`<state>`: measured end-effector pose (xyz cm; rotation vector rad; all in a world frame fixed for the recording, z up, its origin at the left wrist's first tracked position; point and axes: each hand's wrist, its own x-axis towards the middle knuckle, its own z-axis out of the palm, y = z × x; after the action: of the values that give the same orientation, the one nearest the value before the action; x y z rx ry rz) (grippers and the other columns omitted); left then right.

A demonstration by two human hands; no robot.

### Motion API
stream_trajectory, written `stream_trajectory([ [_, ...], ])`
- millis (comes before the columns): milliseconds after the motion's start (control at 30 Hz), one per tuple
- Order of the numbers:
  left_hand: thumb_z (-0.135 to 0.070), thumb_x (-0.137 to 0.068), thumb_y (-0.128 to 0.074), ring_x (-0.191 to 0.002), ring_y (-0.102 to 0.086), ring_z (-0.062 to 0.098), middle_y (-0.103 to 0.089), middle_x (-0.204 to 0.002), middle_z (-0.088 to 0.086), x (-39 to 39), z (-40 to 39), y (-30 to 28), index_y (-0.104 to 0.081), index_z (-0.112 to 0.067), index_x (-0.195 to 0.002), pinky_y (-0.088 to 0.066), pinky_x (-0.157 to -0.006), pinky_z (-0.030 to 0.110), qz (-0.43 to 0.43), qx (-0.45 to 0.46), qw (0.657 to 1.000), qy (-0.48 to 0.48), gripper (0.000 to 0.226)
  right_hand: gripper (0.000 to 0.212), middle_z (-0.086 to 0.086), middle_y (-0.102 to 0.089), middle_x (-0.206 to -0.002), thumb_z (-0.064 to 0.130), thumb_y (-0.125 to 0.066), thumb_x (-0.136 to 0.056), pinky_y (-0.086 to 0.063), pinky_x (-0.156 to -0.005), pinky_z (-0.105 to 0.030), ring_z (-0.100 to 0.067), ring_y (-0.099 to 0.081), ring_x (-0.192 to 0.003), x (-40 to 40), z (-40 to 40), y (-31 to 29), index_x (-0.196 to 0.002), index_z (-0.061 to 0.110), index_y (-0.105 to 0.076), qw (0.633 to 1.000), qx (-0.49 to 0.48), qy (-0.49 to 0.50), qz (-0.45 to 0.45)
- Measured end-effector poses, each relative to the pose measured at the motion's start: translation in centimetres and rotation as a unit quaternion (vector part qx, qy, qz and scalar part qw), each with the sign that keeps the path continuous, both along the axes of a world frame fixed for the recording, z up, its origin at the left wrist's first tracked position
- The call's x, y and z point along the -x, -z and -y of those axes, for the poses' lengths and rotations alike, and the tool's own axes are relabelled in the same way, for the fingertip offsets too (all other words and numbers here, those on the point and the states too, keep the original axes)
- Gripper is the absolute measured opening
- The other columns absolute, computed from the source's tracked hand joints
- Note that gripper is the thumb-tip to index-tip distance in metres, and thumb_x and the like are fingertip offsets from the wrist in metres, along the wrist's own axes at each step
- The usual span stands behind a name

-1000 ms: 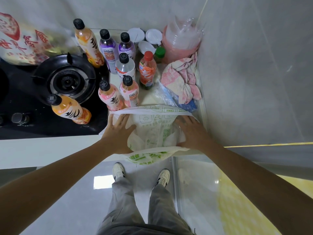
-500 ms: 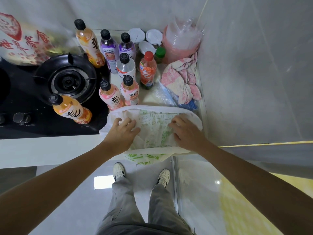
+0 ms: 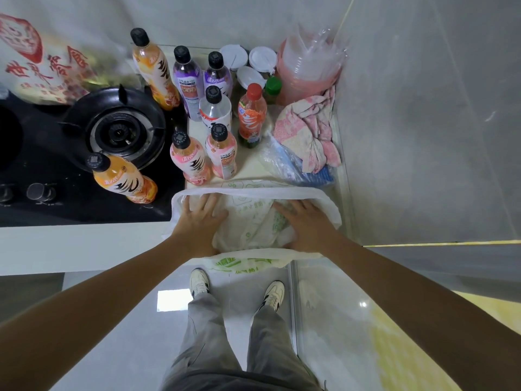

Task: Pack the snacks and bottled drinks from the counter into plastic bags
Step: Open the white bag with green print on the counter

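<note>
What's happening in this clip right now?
A person is spreading open a white plastic bag at the counter's edge, left hand and right hand both inside its mouth with fingers flat. The bottled drinks stand unpacked behind it, one orange bottle on the stove.

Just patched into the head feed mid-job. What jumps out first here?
Both hands, left and right, are spread inside the mouth of a white plastic bag at the counter's front edge. Just behind it stands a cluster of bottled drinks, with one orange bottle apart on the black stove to the left.
</note>
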<state>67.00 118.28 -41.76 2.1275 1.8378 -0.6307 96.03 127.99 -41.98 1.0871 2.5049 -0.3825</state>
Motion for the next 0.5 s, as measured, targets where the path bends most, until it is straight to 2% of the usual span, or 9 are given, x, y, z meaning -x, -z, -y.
stream_trajectory([
  [167,-0.079,-0.06,-0.069,-0.152,-0.014,0.036,-0.011,-0.162,0.015,0.3,-1.0,-0.3,-0.026,-0.034,-0.154,-0.021,-0.113,0.073,-0.004,-0.01,1.0,0.003,0.113,0.121,-0.008,-0.018,-0.166,0.08,-0.068,-0.069,-0.023,-0.125,-0.053,-0.035,-0.021,-0.152,0.2,-0.3,-0.1,-0.164,0.03,-0.012,1.0,-0.006,-0.01,0.014],
  [333,-0.08,-0.065,-0.069,-0.154,-0.006,0.036,-0.007,-0.166,0.014,0.1,-0.9,-0.4,-0.03,-0.032,-0.154,-0.016,-0.118,0.07,0.007,-0.033,0.999,0.013,0.108,0.114,-0.008,-0.022,-0.166,0.073,-0.076,-0.067,-0.028,-0.122,-0.053,-0.035,-0.024,-0.152,0.2,-0.4,-0.5,-0.159,0.027,-0.029,1.0,-0.013,-0.019,-0.014],
  [400,-0.079,-0.074,-0.064,-0.156,0.0,0.037,-0.002,-0.169,0.014,0.1,-0.7,-0.5,-0.027,-0.031,-0.157,-0.008,-0.122,0.066,0.018,-0.038,0.999,0.023,0.103,0.094,-0.007,-0.031,-0.163,0.057,-0.081,-0.073,-0.036,-0.119,-0.05,-0.031,-0.031,-0.149,0.4,-0.2,-1.2,-0.153,0.024,-0.042,0.998,-0.018,-0.025,-0.046],
  [467,-0.077,-0.08,-0.061,-0.157,0.001,0.038,-0.001,-0.17,0.014,0.1,-0.6,-0.9,-0.024,-0.03,-0.159,-0.006,-0.124,0.062,0.035,-0.039,0.998,0.027,0.099,0.055,-0.007,-0.055,-0.145,0.034,-0.079,-0.083,-0.048,-0.107,-0.05,-0.029,-0.05,-0.133,0.2,0.3,-1.6,-0.133,0.019,-0.062,0.987,-0.07,-0.065,-0.13],
  [500,-0.076,-0.08,-0.062,-0.156,-0.003,0.038,-0.005,-0.17,0.014,0.1,-0.6,-1.3,-0.027,-0.029,-0.158,-0.01,-0.124,0.061,0.041,-0.044,0.998,0.03,0.097,0.038,-0.006,-0.062,-0.135,0.027,-0.074,-0.087,-0.049,-0.102,-0.048,-0.029,-0.056,-0.124,0.1,0.6,-1.8,-0.123,0.017,-0.068,0.975,-0.111,-0.088,-0.174],
])
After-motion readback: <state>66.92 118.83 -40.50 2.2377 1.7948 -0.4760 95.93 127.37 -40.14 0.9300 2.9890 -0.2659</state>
